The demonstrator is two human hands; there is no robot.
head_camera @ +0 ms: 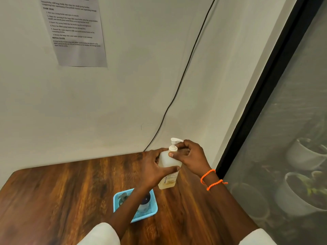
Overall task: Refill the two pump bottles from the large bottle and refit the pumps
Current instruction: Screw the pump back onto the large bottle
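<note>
A translucent white pump bottle (168, 180) with a little yellowish liquid at its bottom stands near the far right of the wooden table (62, 191). My left hand (154, 167) wraps around its body. My right hand (190, 155) pinches the white pump (174, 144) at the collar on the bottle's neck. Behind my left forearm, a blue mesh basket (154, 209) holds a grey pump bottle (144, 204) and a second, partly hidden bottle with a pump head (123, 197). I cannot see a large bottle.
A white wall rises right behind the table, with a printed sheet (74, 30) taped up and a black cable (182, 76) running down to the table's back edge. A dark-framed glass panel (283, 121) stands along the right, with plant pots behind it.
</note>
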